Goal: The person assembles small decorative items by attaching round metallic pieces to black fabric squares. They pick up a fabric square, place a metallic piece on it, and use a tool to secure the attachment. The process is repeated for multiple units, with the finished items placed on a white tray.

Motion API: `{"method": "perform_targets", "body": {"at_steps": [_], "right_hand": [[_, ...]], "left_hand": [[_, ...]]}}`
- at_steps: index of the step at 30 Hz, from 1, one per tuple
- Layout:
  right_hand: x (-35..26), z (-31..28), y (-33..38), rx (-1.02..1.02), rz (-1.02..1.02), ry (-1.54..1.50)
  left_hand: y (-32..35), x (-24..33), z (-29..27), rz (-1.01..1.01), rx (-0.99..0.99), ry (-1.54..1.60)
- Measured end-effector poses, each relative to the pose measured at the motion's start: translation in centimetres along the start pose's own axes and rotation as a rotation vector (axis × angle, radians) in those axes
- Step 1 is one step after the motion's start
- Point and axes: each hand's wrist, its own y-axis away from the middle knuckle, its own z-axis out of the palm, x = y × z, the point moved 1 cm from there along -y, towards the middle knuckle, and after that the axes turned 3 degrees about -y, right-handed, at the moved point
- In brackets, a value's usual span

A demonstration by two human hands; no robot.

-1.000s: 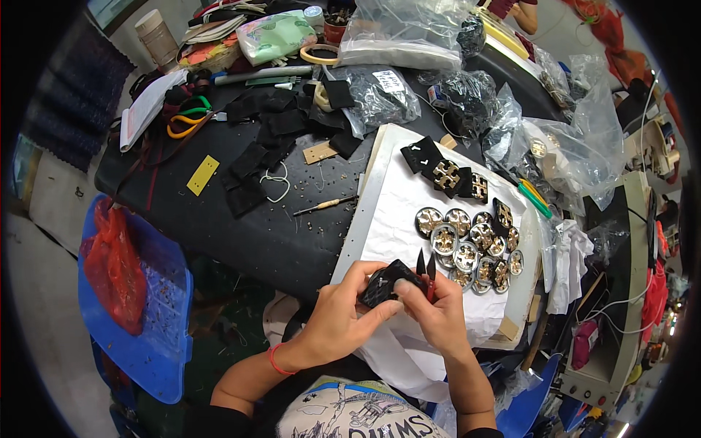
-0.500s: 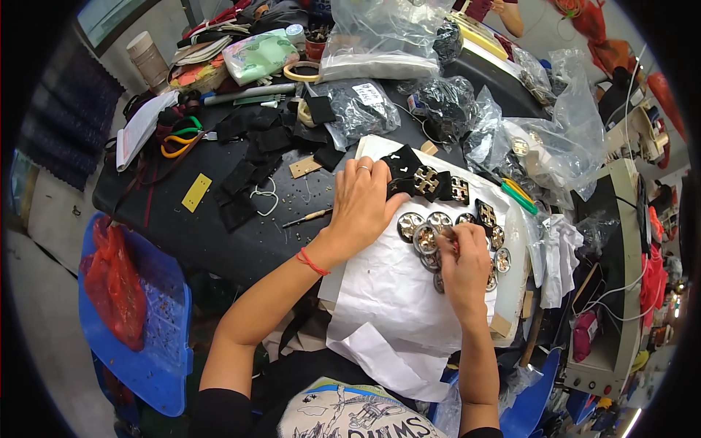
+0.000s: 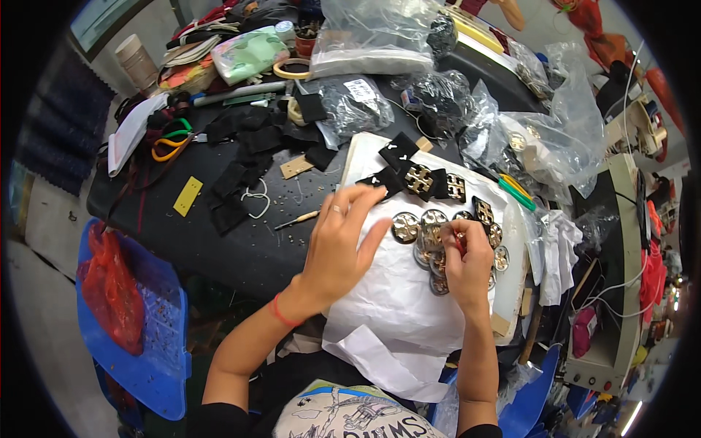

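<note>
My left hand (image 3: 339, 244) hovers over the left edge of the white paper (image 3: 391, 299), fingers apart and holding nothing. My right hand (image 3: 469, 263) is closed in a pinch on a round ornament (image 3: 432, 235), blurred and partly covered by the fingers; something small and red shows at its fingertips. Under and around it lie several round black-and-gold ornaments, one (image 3: 405, 228) flat on the paper to the left. Beyond them sit a square gold ornament on black backing (image 3: 419, 181), another square one (image 3: 456, 187), and a black fabric square (image 3: 399, 151).
Left on the black table are black fabric scraps (image 3: 252, 146), an awl-like tool (image 3: 298, 220), a yellow plate (image 3: 188, 196) and orange-green scissors (image 3: 174, 141). Pliers (image 3: 516, 191) lie at the board's right edge. Plastic bags (image 3: 358, 106) crowd the back. A blue chair (image 3: 164, 321) stands left.
My left hand has drawn back toward me and left, away from the black fabric square, and its fingers have spread. My right hand has stayed over the round ornaments, shifting slightly.
</note>
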Motion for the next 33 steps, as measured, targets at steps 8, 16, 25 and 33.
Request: {"method": "perform_targets", "body": {"at_steps": [8, 16, 25, 33], "right_hand": [[-5.7, 1.1, 2.7, -0.223, 0.13, -0.304], [-7.0, 1.1, 3.3, 0.015, -0.412, 0.335], [-6.1, -0.5, 3.1, -0.088, -0.473, 0.024], [-5.4, -0.4, 3.4, -0.346, -0.569, 0.218]], "left_hand": [[3.3, 2.5, -1.8, -0.585, -0.231, 0.603], [4.3, 2.2, -2.8, -0.594, -0.263, 0.512], [4.4, 1.3, -3.9, -0.719, -0.437, 0.658], [4.6, 1.8, -3.9, -0.486, -0.396, 0.427]]}}
